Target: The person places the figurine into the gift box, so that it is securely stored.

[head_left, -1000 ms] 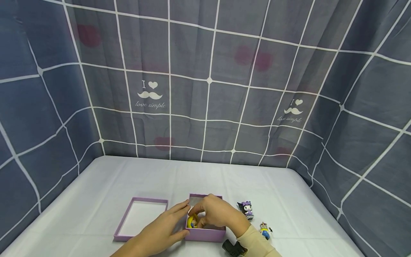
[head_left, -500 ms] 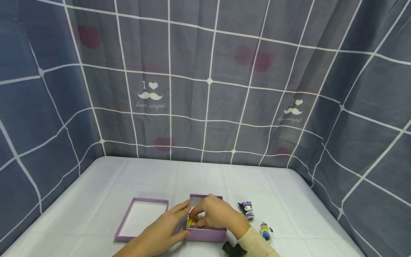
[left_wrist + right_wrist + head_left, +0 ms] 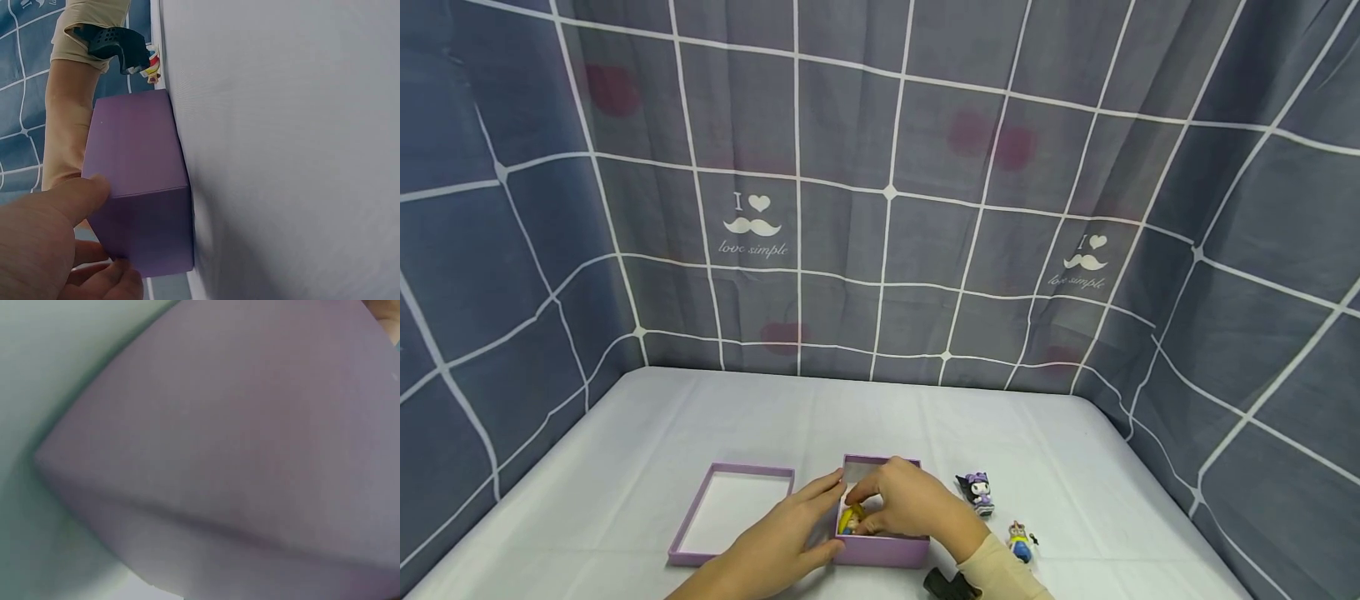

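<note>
An open purple box point(image 3: 882, 551) stands near the front of the table. My left hand point(image 3: 778, 537) holds its left end, thumb at the near corner and fingers along the side; in the left wrist view the thumb presses the box's edge point(image 3: 145, 194). Inside the box, my right hand point(image 3: 910, 504) pinches a small yellow and blue figurine point(image 3: 848, 521) by the left wall. Fingers and box wall partly hide that figurine. The right wrist view is mostly filled by the blurred purple box wall point(image 3: 237, 425).
Left of the box lies its shallow purple lid point(image 3: 691, 521), white inside facing up. To the right stand a black and purple figurine point(image 3: 978, 492) and a yellow and blue one point(image 3: 1020, 542). A dark plastic piece point(image 3: 951, 585) sits at my right wrist. Grid-patterned curtains surround the white-covered table.
The figurine in the box has shifted slightly, still in my right hand's fingers. My left hand keeps its place on the box.
</note>
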A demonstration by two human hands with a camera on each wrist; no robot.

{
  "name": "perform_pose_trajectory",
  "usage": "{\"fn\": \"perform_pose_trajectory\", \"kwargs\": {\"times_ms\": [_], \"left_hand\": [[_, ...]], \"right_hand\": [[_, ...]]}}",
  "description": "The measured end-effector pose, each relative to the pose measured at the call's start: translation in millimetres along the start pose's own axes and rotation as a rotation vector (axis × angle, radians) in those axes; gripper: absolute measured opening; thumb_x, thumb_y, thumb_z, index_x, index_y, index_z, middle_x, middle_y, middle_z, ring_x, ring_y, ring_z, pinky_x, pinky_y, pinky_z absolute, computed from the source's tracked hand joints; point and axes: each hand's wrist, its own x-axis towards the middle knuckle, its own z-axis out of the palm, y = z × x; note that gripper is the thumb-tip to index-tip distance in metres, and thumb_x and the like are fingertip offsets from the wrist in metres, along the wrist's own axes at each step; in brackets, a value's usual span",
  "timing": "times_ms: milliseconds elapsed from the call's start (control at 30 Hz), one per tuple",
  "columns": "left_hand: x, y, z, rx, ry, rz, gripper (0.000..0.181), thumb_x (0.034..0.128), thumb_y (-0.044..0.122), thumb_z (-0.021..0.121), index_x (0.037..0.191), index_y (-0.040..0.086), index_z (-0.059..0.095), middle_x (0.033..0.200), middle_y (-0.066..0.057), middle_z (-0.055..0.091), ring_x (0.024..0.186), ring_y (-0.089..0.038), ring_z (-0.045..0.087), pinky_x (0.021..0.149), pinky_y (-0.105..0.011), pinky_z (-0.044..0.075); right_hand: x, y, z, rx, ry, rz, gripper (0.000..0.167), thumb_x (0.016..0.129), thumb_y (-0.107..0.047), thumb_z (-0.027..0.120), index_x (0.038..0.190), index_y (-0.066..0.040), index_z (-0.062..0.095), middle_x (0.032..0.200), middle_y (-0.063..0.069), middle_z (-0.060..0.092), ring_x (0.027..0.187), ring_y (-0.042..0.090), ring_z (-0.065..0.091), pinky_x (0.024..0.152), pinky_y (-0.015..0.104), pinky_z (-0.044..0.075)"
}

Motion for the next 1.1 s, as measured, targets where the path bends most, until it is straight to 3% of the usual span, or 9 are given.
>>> {"fn": "perform_pose_trajectory", "kwargs": {"times_ms": [133, 467, 933, 1100], "left_hand": [[0.4, 0.3, 0.1, 0.010, 0.002, -0.005, 0.067, 0.0919, 0.036, 0.067, 0.142, -0.004, 0.046, 0.154, -0.013, 0.034, 0.136, -0.033, 0.039, 0.103, -0.049, 0.042], [0.2, 0.1, 0.7, 0.029, 0.036, 0.010, 0.065, 0.0917, 0.036, 0.068, 0.141, -0.003, 0.048, 0.153, -0.013, 0.036, 0.135, -0.031, 0.040, 0.103, -0.050, 0.041], [-1.2, 3.3, -0.1, 0.030, 0.030, 0.002, 0.066, 0.0915, 0.035, 0.068, 0.140, -0.004, 0.048, 0.153, -0.014, 0.036, 0.136, -0.032, 0.040, 0.103, -0.051, 0.041], [-1.2, 3.0, -0.5, 0.025, 0.024, -0.003, 0.066, 0.0915, 0.035, 0.068, 0.141, -0.004, 0.047, 0.154, -0.013, 0.035, 0.136, -0.032, 0.039, 0.104, -0.051, 0.040]], "right_hand": [[-3.0, 2.3, -0.8, 0.013, -0.005, 0.019, 0.028, 0.077, -0.030, 0.084, 0.102, -0.019, 0.078, 0.094, -0.021, 0.070, 0.086, -0.007, 0.061, 0.075, 0.012, 0.049], [-7.3, 5.6, -3.2, 0.004, 0.002, -0.020, 0.026, 0.077, -0.027, 0.084, 0.101, -0.020, 0.078, 0.093, -0.022, 0.069, 0.084, -0.008, 0.061, 0.075, 0.010, 0.049], [-22.7, 10.4, -17.1, 0.038, 0.055, -0.020, 0.041, 0.076, -0.031, 0.084, 0.111, -0.013, 0.074, 0.109, -0.013, 0.069, 0.102, 0.001, 0.062, 0.086, 0.021, 0.052], [-32.4, 13.6, -25.0, 0.068, 0.086, 0.022, 0.042, 0.080, -0.030, 0.082, 0.116, -0.011, 0.072, 0.113, -0.010, 0.068, 0.106, 0.004, 0.062, 0.089, 0.025, 0.052]]}}
